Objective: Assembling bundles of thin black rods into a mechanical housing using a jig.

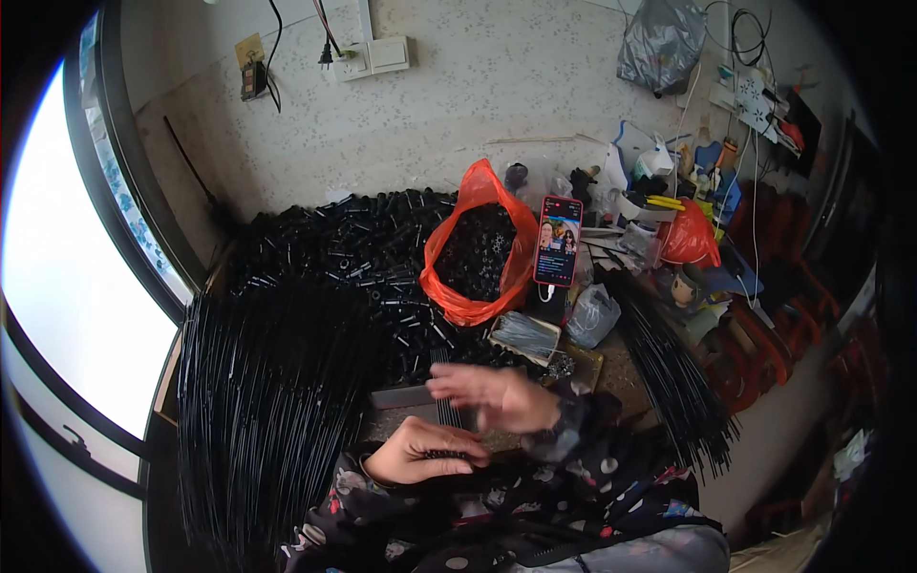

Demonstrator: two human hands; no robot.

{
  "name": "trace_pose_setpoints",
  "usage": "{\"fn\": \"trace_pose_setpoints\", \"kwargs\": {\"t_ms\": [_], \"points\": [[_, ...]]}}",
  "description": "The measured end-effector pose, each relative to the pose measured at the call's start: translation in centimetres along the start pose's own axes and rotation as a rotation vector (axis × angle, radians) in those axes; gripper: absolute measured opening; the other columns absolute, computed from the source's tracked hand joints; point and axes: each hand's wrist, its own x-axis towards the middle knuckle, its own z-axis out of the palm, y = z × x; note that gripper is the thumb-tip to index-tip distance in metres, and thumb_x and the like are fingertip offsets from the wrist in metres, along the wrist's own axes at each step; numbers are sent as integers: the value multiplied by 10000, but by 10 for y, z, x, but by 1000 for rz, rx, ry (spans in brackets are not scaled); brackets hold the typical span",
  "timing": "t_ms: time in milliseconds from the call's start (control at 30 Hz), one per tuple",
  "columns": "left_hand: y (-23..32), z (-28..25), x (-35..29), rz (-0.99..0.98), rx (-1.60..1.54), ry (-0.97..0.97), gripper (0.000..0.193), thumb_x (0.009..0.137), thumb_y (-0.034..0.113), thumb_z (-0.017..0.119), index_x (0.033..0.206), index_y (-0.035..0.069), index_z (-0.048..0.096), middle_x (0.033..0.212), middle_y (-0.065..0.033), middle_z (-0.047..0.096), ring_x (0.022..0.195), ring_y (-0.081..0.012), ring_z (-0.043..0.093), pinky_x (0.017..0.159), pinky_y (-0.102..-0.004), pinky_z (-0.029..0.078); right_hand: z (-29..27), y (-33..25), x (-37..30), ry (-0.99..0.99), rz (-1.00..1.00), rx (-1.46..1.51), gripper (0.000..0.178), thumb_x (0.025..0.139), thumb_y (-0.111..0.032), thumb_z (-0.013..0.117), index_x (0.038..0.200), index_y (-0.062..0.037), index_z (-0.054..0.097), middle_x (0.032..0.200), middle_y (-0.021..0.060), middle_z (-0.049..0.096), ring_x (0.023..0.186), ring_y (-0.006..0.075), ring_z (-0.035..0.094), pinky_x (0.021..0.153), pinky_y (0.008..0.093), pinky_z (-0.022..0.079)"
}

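My left hand (420, 452) is wrapped around a bundle of thin black rods (447, 413) near the front edge of the table. Small dark ends show between its thumb and fingers, and the rods run away from me across the table. Just above and to the right, my right hand (501, 393) hovers over the bundle with its fingers stretched out, slightly smeared by motion. Nothing shows in it. Beside the rods lies a flat grey bar (399, 397), partly covered. A heap of short black tubular parts (325, 239) spreads behind my hands.
A large sheaf of long black rods (267, 411) fills the left, another (673, 372) the right. An orange plastic bag (439, 286) holds small dark parts. A phone (557, 241) stands upright beside it, behind a box of thin grey pieces (525, 334). Clutter and a red bag (690, 236) lie far right.
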Motion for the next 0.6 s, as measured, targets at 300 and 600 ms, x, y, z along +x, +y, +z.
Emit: {"fn": "trace_pose_setpoints", "kwargs": {"t_ms": [300, 600], "points": [[4, 6, 0, -106, -58, 43, 240, 779, 75, 650, 992, -34, 637, 894, -133, 666, 908, -269, 628, 894, -390, 452, -146, 120, -23, 494, 143, -1536, 61, 686, -123, 658, 696, -68, 635, 764, 55, 512, 813, 238, 503, 713, 341, 446], [-2, 3, 9, -13, -92, 40, 243, 767, 83, 662, 980, -35, 642, 877, -138, 666, 878, -269, 635, 878, -418, 457, -144, 124, -29, 524, -34, -1527, 53, 714, -108, 628, 705, -56, 632, 777, 44, 540, 844, 229, 508, 721, 341, 440]]}}
